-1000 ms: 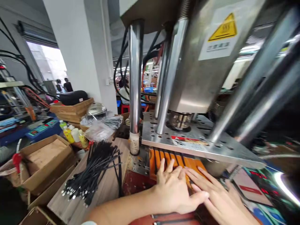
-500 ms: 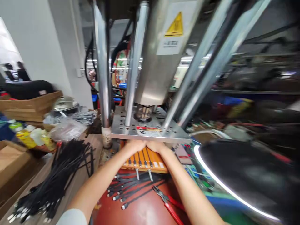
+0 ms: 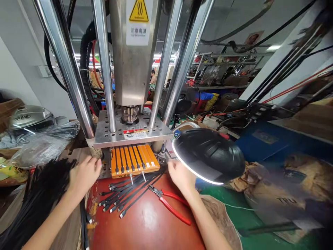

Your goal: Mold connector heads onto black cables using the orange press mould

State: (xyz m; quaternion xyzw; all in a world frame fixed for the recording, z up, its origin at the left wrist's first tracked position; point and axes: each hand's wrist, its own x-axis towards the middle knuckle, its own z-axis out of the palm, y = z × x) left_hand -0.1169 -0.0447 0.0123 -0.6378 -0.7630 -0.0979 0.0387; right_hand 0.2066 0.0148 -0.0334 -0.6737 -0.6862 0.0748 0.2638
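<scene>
Hands (image 3: 84,173) have left orange mold (image 3: 133,160), flanking it.

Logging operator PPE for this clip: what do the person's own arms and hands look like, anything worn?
Both hands, left hand and right hand, are bare: no gloves, rings, watch or wristband visible. Both forearms are uncovered down to the bottom edge of the head view, with no sleeve showing in it. No markings or tape on either.

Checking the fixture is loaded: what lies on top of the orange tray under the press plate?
Black cables lie in the orange tray grooves; its rear end is hidden beneath the press plate.
</scene>
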